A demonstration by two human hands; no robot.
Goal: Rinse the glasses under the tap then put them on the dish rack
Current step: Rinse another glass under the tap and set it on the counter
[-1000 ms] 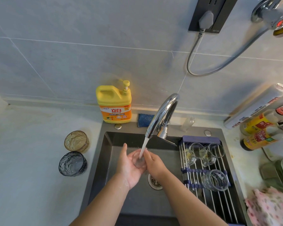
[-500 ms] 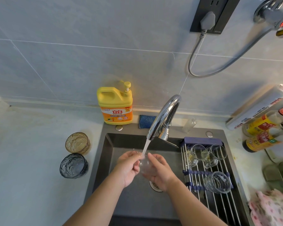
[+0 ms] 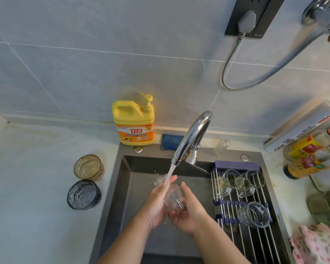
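The clear glass [image 3: 174, 200] sits over the middle of the sink [image 3: 126, 187], tilted, directly under the water stream [image 3: 169, 174] from the tap [image 3: 192, 138]. The right hand [image 3: 191, 214] cradles it from below and the right, fingers curled round the body. The left hand [image 3: 154, 205] presses against its left side with fingers fairly straight, tips reaching into the stream. Water splashes off to the far left of the hands.

Step in hand: rinsing, judged from the running water and the two-handed hold. The next move calls for lifting the glass out of the stream, draining it, and carrying it right to the dish rack [image 3: 227, 216], where free rods show near the ribbed tumbler [image 3: 253, 214]. A wet glass is likely slippery; a firm one-hand hold is advised.

The held glass is transparent, with a faceted or ribbed wall. The rack consists of parallel steel rods joined by dark blue straps, laid across the right side of the sink. It carries the tumbler lying on its side and two small handled cups [image 3: 236, 181] at the far end. On the pale worktop [image 3: 36, 197], left of the sink, an amber glass [image 3: 89, 166] and a grey-blue glass [image 3: 83, 194] stand upright, both with rippled walls, apparently awaiting rinsing. The sink is dark matte; the tap is polished chrome, curved.
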